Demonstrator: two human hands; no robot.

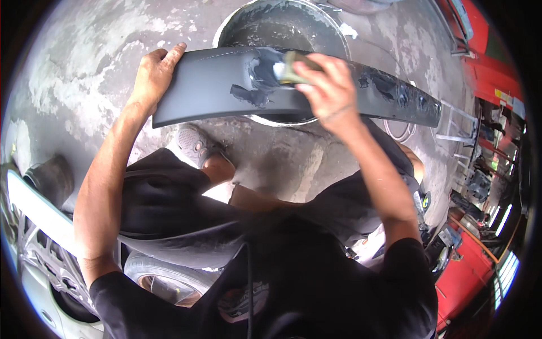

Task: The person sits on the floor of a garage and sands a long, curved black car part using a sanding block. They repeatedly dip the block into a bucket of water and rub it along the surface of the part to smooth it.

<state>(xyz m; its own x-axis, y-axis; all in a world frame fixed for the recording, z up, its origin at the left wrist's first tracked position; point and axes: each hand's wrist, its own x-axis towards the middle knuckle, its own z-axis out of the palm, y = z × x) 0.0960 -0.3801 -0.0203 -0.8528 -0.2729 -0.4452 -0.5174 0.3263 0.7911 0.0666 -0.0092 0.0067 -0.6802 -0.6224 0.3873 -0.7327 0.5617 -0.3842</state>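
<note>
A long, curved grey car body panel [209, 85] lies across the rim of a round basin [220, 31] in front of me. Dark, ragged patches mark its middle and right part. At the panel's left end my left hand [155, 76] grips the far corner, fingers closed over the edge. My right hand [330, 87] is closed on an olive-coloured sanding block [294, 68], pressed to the patched middle of the panel. The hand and block are slightly blurred. A small whitish spot shows just left of the block.
Under my lap is a wheel with a tyre [164, 271]. Grey car parts [42, 243] lie at the lower left. A coiled hose [401, 133] and a metal frame [456, 121] stand to the right, before red bodywork [491, 76]. Worn concrete floor [113, 34] surrounds the basin.
</note>
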